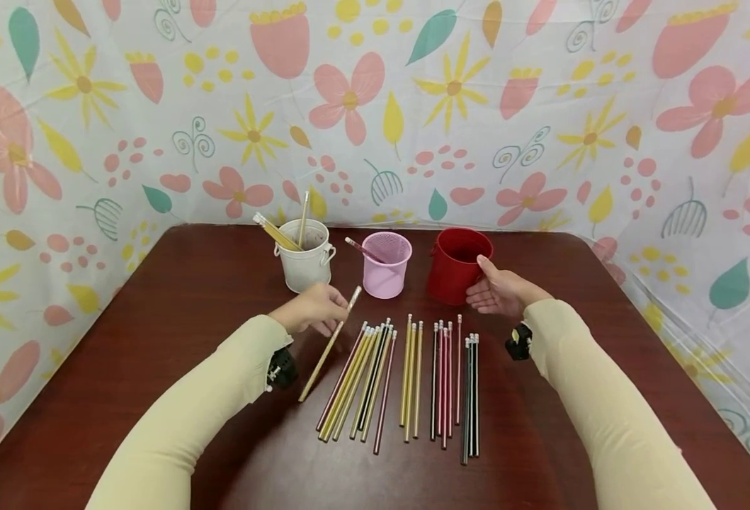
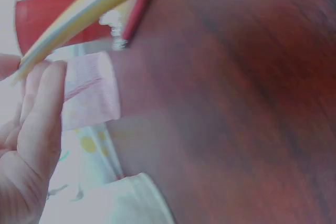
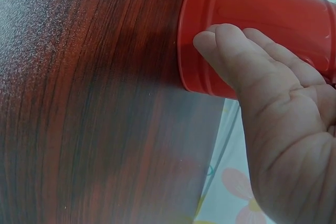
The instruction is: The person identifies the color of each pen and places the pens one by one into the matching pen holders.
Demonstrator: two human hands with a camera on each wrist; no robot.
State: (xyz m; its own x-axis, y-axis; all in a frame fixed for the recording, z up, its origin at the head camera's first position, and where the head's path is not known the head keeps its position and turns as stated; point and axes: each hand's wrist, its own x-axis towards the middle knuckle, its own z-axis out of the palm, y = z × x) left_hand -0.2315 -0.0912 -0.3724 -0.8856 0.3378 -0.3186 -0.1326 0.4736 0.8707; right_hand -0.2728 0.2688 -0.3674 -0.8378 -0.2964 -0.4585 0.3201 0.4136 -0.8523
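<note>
Head: pencil [image 1: 322,358] in left hand [image 1: 314,309].

Flower-print cloth [image 1: 375,113] behind a reddish-brown table [image 1: 527,425]

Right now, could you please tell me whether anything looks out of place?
Nothing looks spilled or damaged. Only the leftmost pencil group seems slightly untidy: it slants, unlike the straighter groups beside it.
</note>
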